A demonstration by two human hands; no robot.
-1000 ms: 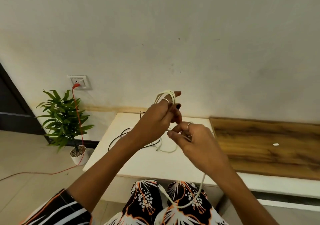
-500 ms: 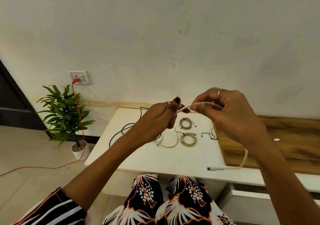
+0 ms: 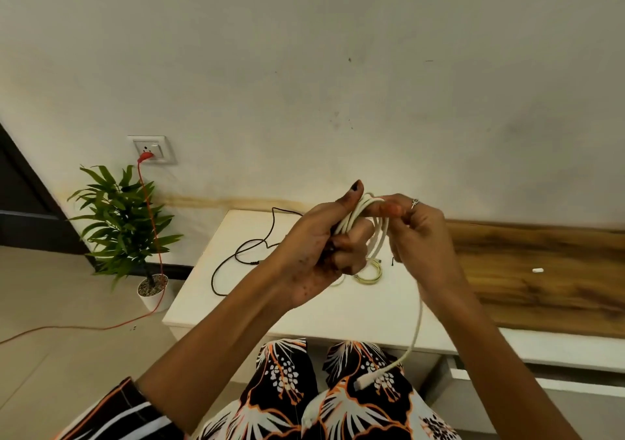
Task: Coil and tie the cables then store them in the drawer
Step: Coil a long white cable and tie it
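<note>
Left hand point(image 3: 324, 250): fingers curled around the white cable point(image 3: 363, 218) coil, above the tabletop point(image 3: 270, 307).
Right hand point(image 3: 417, 236): pinches the newest loop.
Tail: hangs below the right hand, nearer it.

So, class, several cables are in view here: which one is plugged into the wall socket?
The red cable. It runs from the socket down past the plant and along the floor; the black cable lies on the table, the white cable is in the hands.
</note>
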